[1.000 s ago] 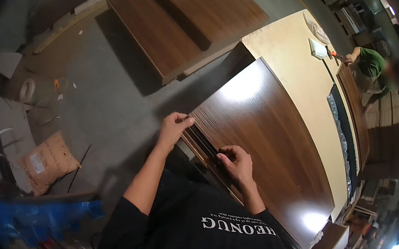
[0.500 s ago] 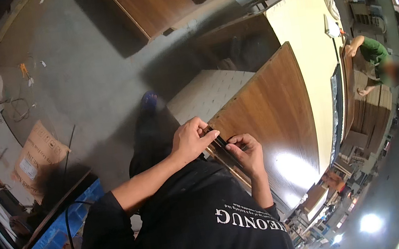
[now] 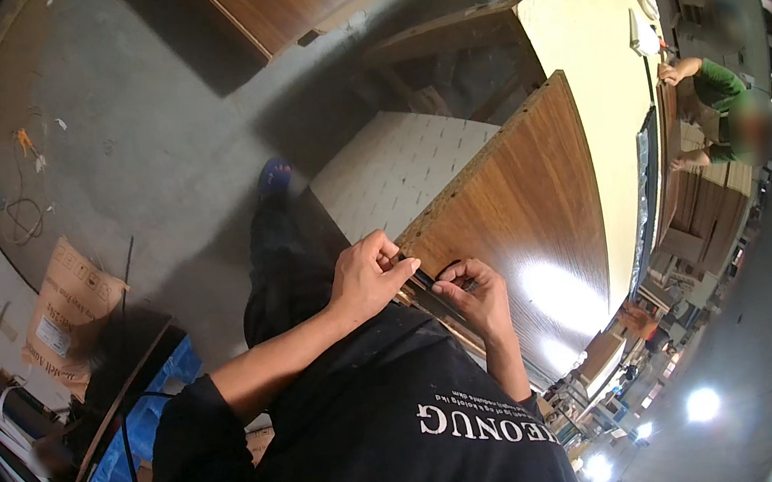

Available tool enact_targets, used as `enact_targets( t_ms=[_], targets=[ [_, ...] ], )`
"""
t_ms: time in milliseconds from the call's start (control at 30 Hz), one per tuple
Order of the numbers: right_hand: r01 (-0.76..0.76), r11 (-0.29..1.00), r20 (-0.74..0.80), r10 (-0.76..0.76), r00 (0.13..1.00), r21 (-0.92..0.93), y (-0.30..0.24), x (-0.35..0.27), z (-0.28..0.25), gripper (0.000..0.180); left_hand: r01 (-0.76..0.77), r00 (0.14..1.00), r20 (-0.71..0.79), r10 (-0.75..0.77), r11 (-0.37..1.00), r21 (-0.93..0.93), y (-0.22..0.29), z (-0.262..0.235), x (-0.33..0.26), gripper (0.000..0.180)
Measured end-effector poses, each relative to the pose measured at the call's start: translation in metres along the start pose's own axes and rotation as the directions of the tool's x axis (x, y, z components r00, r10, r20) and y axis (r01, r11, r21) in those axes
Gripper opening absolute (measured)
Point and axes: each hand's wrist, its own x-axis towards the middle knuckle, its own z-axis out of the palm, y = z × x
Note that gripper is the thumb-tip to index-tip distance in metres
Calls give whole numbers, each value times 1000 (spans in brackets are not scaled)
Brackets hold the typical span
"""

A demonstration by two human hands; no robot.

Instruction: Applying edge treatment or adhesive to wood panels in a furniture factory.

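A brown wood-grain panel (image 3: 516,194) leans in front of me, its near edge by my body. Along that edge runs a thin black strip (image 3: 422,279). My left hand (image 3: 366,278) pinches the strip's far end between thumb and fingers, close to the panel's corner. Nearer to me, my right hand (image 3: 478,297) is closed on the same strip, thumb against bent fingers, with a small black loop showing by the fingertips. I cannot tell whether the strip lies in the edge or just on it.
A pale board cabinet (image 3: 583,30) stands beyond the panel; a white speckled sheet (image 3: 406,170) lies beside it. A person in a green sleeve (image 3: 719,85) works at the right. Left are a brown paper sack (image 3: 73,307), a blue pallet (image 3: 165,377) and a cable (image 3: 131,450).
My view has shifted slightly. Both hands stay on the black strip with almost the same grip. The other person's lower hand has moved a little toward the board stack.
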Motion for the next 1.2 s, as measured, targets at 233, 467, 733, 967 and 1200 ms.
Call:
enact_targets(
  t_ms=[233, 467, 733, 967, 1200],
  targets=[
    [-43, 998, 0, 43, 999, -35, -9, -1, 0, 15, 33, 993, 110, -39, 998, 57, 7, -13, -2, 28],
    [-30, 999, -11, 30, 999, -17, -1, 2, -1, 15, -354, 924, 258, 282, 886, 299, 15, -27, -19, 53],
    [23, 999, -41, -24, 999, -45, 0, -1, 1, 16, -478, 878, 300, 374, 737, 479, 27, -38, -25, 47],
    [101, 994, -70, -103, 992, -37, -10, -5, 8, 16, -206, 959, 232, 161, 962, 182, 15, -33, 2, 26],
    [298, 953, -203, -302, 931, -50, 11, 16, 9, 15, -3, 950, 307, -57, 981, 193, 6, -38, 55, 19]
  ],
)
